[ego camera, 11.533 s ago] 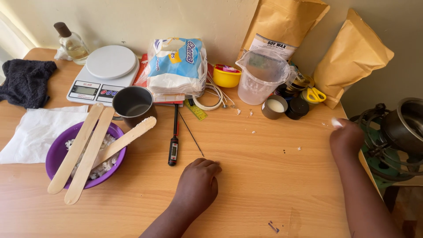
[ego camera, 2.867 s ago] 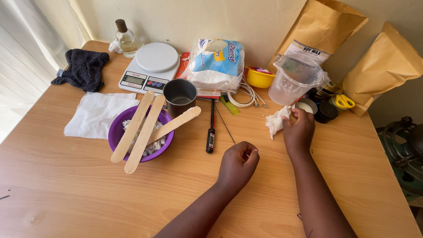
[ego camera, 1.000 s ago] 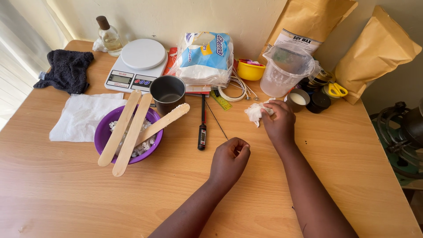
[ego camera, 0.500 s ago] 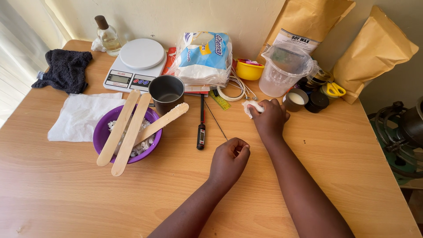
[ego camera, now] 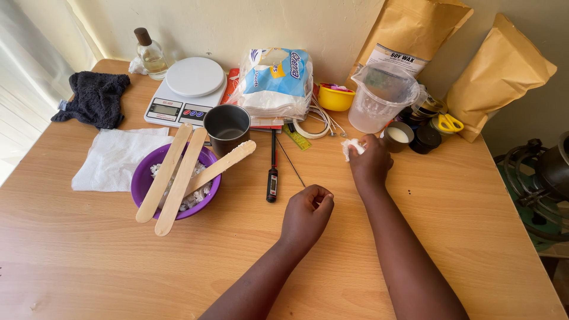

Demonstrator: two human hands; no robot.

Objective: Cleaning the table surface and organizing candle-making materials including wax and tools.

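My right hand (ego camera: 370,163) presses a crumpled white tissue (ego camera: 351,147) onto the wooden table (ego camera: 462,237), just in front of a clear plastic measuring jug (ego camera: 382,98). My left hand (ego camera: 306,214) rests on the table as a loose fist, holding nothing I can see, right of a black probe thermometer (ego camera: 272,172). A purple bowl (ego camera: 144,181) of white wax flakes carries three flat wooden sticks (ego camera: 181,173) across its rim. A dark metal cup (ego camera: 227,127) stands behind the bowl.
Along the back wall stand a white kitchen scale (ego camera: 186,89), a pack of tissue paper (ego camera: 275,80), a yellow bowl (ego camera: 335,98), two brown paper bags (ego camera: 498,74), small tins (ego camera: 424,139) and a glass bottle (ego camera: 149,54). A white napkin (ego camera: 112,157) and dark cloth (ego camera: 95,98) lie left.
My right hand with the tissue has shifted slightly across the table near the jug. My left fist has stayed in place.
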